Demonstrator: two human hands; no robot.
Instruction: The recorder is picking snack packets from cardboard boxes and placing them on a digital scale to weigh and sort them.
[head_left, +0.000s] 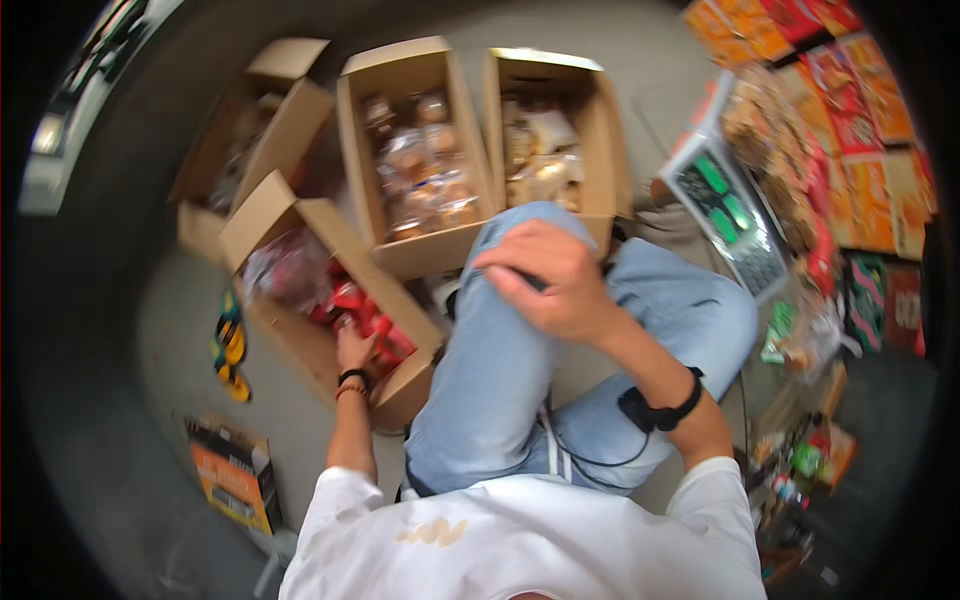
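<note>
The left hand (355, 348) reaches into the red-packet carton (403, 392), its fingers among the glossy red packets (398, 347) in the near half; blur and the packets hide whether its grip has closed on one. The right hand (552, 278), to the right of this carton, has curled fingers above the denim-clad left knee (535, 222); a dark object shows at its palm, but whether the grip grasps it cannot be told.

A packet could probably slip if pinched only by slick wrapping, and the clear plastic bag (290, 268) at the carton's far end could be dragged along with it. The beaded bracelet (352, 390) might snag on the rim, and a nudge from the left leg (490, 370), just right of the carton, might shift it.

Beyond the carton to the right stand two cartons of wrapped snacks (410, 160); farther right lies a digital scale (765, 268) with green displays. The left leg stands between the carton and the scale. Left of the carton lies a yellow-and-green item (232, 345); nearer the wearer, an orange-and-black box (235, 475).
</note>
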